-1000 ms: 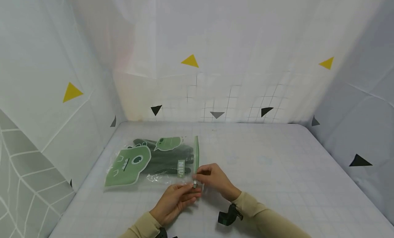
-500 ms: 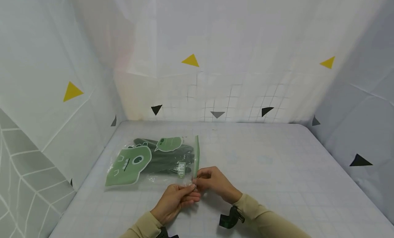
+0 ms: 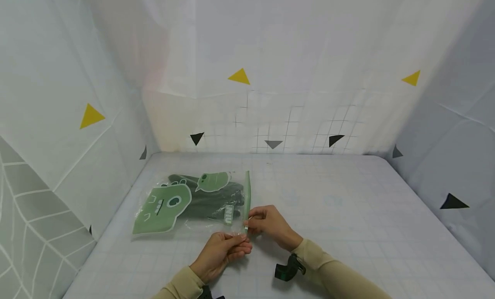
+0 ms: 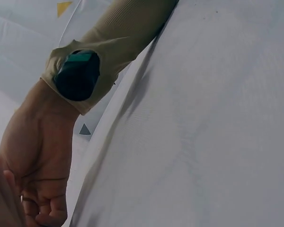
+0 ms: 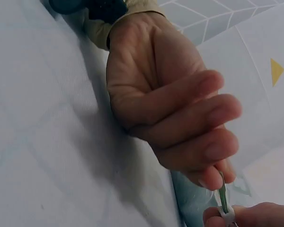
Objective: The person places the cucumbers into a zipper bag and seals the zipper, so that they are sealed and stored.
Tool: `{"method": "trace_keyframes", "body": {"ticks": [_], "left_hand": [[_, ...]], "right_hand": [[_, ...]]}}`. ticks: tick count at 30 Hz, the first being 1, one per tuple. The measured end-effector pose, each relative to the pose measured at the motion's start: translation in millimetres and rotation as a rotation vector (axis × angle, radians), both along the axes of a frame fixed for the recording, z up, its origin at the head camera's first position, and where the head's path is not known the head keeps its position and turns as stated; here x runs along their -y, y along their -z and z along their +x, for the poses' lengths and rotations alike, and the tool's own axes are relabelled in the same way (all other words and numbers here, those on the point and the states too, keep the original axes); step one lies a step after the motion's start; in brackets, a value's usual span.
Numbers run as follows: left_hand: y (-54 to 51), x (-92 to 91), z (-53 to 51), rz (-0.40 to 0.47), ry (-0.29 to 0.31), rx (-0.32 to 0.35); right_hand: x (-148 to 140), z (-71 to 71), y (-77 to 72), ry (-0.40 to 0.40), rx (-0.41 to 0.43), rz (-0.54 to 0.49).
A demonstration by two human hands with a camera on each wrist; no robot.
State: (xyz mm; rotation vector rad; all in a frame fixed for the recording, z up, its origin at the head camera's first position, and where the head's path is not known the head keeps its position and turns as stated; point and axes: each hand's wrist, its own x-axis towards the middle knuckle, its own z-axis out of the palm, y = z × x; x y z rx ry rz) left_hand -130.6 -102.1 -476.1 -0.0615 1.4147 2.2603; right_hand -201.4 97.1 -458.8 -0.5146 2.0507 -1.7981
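Note:
A clear zip bag with green monster prints lies flat, a green zip strip along its right edge. Inside is a dark grey-green thing with several finger-like ends, perhaps a glove. My left hand pinches the bag's near right corner between thumb and index finger; its other fingers are loosely bent. Just above it, my right hand pinches the zip strip. The right wrist view shows my left hand large, and my right fingertips holding the white slider on the green strip.
The bag lies on a table with a white cover. White cloth walls with yellow and dark triangles stand at the back and both sides. A dark wrist device hangs under my right wrist.
My right hand dips slightly toward my left hand, then shifts back up along the strip. My left hand keeps its pinch on the corner. The bag stays nearly in place.

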Motion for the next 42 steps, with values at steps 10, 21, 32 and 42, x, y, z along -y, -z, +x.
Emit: {"method": "trace_keyframes", "body": {"ticks": [10,21,32,42], "left_hand": [[1.3,-9.9,6.6,0.046,-0.072,-0.016],[2.4,-9.1,7.6,0.021,-0.057,-0.023],[1.0,-10.7,7.6,0.016,-0.076,-0.030],[0.1,-11.3,7.9,0.017,-0.083,-0.025]], "right_hand": [[0.5,-13.4,9.2,0.072,-0.014,0.010],[-3.5,-8.8,6.7,0.005,0.102,0.013],[1.1,-15.9,6.8,0.042,0.034,0.017],[1.6,-26.5,7.8,0.071,-0.005,0.034]]}}
